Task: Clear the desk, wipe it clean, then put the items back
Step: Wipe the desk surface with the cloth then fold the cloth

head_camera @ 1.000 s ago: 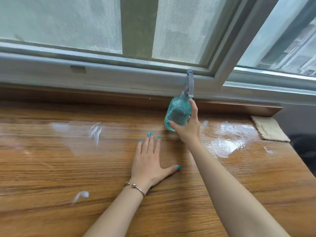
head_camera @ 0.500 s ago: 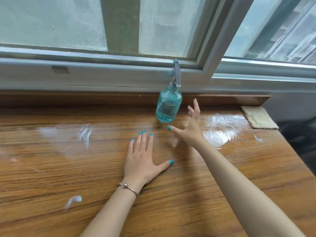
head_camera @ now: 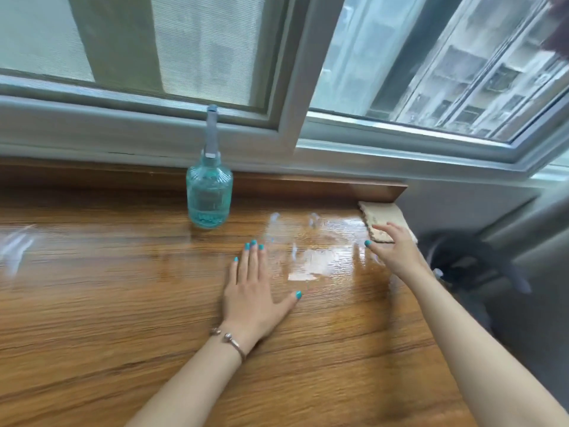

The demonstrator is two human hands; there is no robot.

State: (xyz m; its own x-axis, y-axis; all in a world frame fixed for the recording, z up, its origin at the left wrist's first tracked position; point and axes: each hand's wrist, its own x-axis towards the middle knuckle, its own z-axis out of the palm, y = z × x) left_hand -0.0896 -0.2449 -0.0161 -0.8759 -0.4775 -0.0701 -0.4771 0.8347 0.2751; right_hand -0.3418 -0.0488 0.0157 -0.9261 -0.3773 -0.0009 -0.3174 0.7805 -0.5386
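Cloth (head_camera: 386,217) lies at the counter's (head_camera: 123,303) far right corner, directly under the right hand (head_camera: 397,251), whose grip is open with fingers just touching its near edge, while the left hand (head_camera: 255,291) rests flat, farther off.

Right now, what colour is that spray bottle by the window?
Clear teal-blue ribbed body with a grey spray head: the bottle, seen in the head view.
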